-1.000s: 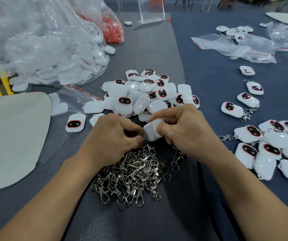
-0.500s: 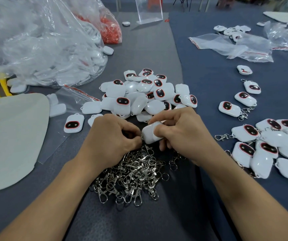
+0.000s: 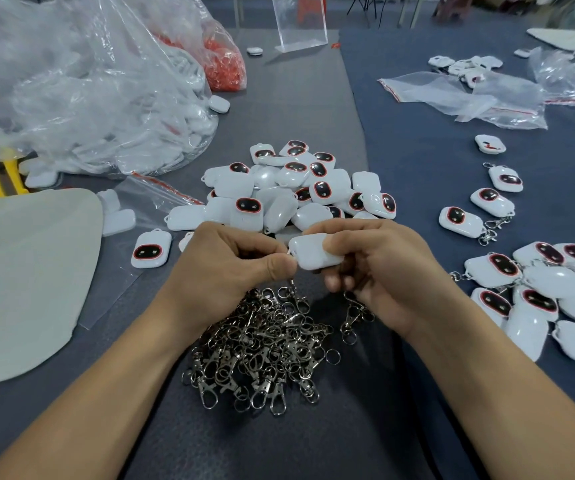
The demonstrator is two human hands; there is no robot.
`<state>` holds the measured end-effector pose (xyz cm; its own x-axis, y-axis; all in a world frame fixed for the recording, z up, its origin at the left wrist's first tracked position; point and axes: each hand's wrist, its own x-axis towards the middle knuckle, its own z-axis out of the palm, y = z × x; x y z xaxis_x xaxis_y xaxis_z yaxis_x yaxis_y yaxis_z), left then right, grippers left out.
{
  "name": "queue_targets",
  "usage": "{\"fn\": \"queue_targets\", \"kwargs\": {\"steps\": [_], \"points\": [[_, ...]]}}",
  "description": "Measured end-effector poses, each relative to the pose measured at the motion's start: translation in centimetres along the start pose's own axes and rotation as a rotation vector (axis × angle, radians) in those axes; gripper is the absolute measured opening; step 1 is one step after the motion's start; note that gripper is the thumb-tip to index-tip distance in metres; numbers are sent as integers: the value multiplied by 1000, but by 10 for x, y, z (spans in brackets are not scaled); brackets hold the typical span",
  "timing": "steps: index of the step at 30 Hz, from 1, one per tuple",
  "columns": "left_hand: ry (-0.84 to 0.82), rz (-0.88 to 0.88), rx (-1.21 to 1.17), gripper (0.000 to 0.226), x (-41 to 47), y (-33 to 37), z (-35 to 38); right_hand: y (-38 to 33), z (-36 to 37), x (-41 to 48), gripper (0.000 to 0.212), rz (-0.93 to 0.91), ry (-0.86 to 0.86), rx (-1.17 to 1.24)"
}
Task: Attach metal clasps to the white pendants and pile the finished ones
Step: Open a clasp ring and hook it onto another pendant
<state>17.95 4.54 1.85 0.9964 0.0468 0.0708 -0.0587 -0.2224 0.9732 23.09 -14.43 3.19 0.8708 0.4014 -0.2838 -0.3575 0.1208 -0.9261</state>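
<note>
Pendant (image 3: 314, 252), white and blank side up, is held just above the table (image 3: 296, 98) between the two hands, its small corner loop turned toward the left hand (image 3: 223, 268). The step in hand looks like threading the ring. To do it well, the ring should be levered open only enough to catch that loop, then wound fully round until it closes. The case should be held steady and not twisted, since a plastic loop that thin would probably crack under a sideways pull. The right hand (image 3: 383, 268) grips the case, thumb laid across its top face and fingers curled underneath. The left hand's thumb and forefinger are pressed tight together right at the loop, and a clasp (image 3: 294, 293) hangs down from below the thumb. Its ring end is hidden between the fingertips, so I cannot tell whether it has entered the loop, though the pinch seems to be on it. Directly beneath lies the heap of loose clasps (image 3: 262, 344), close enough for the next pick. Beyond the hands sits the mound of bare pendants (image 3: 289, 188). The finished pile (image 3: 556, 292), several pieces showing their clasps, lies well apart on the person's right, and this one should go there once the ring is closed. A large clear bag (image 3: 88, 81) holding more white cases slumps at the far left.
</note>
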Motion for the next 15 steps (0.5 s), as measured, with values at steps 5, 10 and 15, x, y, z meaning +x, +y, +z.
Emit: {"fn": "queue_targets", "kwargs": {"steps": [5, 10, 15], "points": [[87, 176, 461, 9, -4, -2, -4, 7, 9, -1, 27, -96, 16, -57], [245, 249, 492, 11, -6, 0, -2, 10, 16, 1, 24, -57, 11, 68], [84, -123, -256, 17, -1, 6, 4, 6, 12, 0, 29, -3, -22, 204]]}}
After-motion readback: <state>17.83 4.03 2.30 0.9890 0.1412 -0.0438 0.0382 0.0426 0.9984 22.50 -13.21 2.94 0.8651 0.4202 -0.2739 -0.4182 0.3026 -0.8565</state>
